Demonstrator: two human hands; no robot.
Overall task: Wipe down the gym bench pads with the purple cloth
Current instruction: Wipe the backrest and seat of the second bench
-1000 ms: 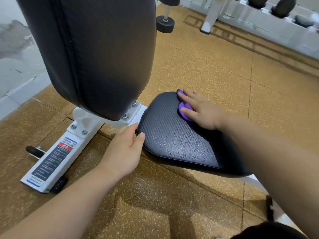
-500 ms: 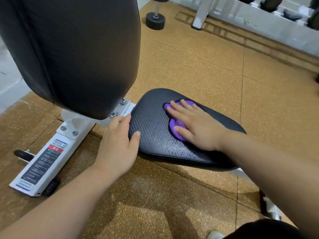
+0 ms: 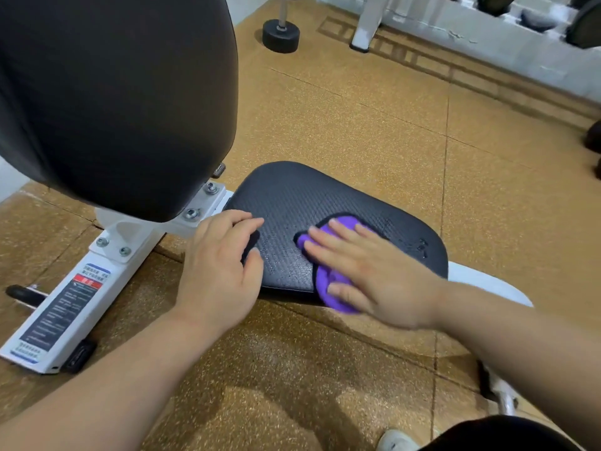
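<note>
The black textured seat pad [image 3: 305,196] lies low in the middle of the view, with wet droplets on its surface. My right hand [image 3: 374,271] presses flat on the purple cloth [image 3: 328,281] at the pad's near edge; the cloth bulges out under my fingers and over the edge. My left hand [image 3: 221,268] grips the pad's left near corner, thumb on top. The large black back pad [image 3: 117,92] rises tilted at the upper left, above the seat.
The bench's white frame [image 3: 65,307] with a warning label runs to the lower left on the brown speckled floor. A dumbbell [image 3: 281,32] and a white rack leg [image 3: 366,24] stand at the back. My shoe [image 3: 396,441] shows at the bottom.
My right hand has dragged the purple cloth from the seat pad's far edge across to its near edge. My left hand has stayed on the pad's left corner.
</note>
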